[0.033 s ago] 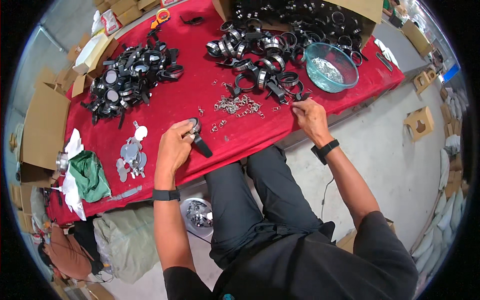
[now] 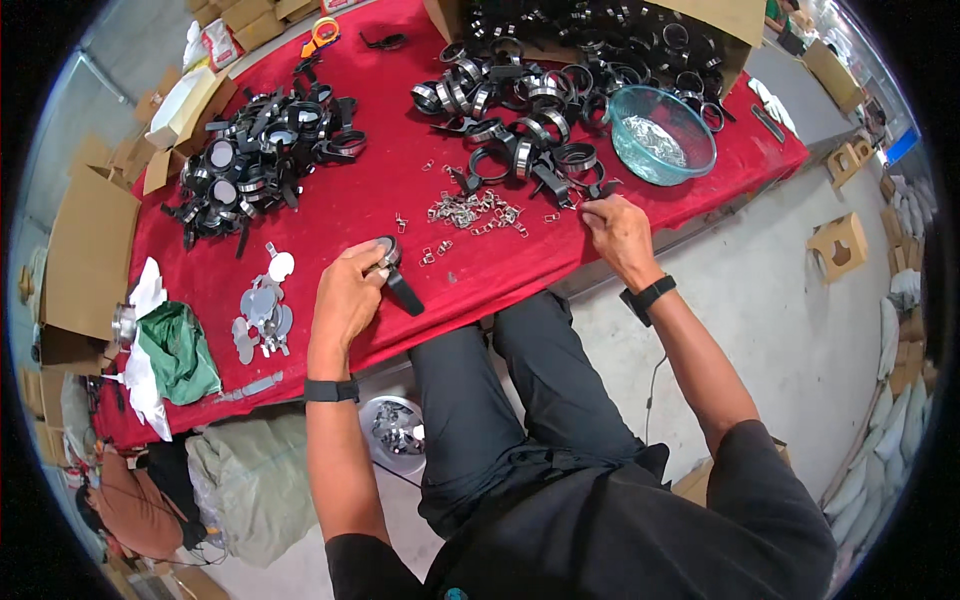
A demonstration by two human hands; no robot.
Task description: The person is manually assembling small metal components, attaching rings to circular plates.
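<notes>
My left hand (image 2: pixel 346 297) is closed round a round metal-rimmed piece with a flat black handle (image 2: pixel 404 294), near the table's front edge. The handle points down toward my lap. My right hand (image 2: pixel 622 236) rests further right, its thumb and forefinger pinched together beside the near end of a pile of black-handled metal rings (image 2: pixel 525 150). What those fingertips hold, if anything, is too small to make out. Between my hands lies a heap of small bent metal clips (image 2: pixel 468 210), with several loose ones around it.
A second heap of black-handled pieces (image 2: pixel 260 150) is at the left on the red cloth (image 2: pixel 330 215). Flat grey discs (image 2: pixel 265 305) lie nearer me. A green basket (image 2: pixel 692 168) holds shiny metal bits. An open cardboard box (image 2: pixel 725 20) stands behind. A white bucket (image 2: pixel 378 440) sits below.
</notes>
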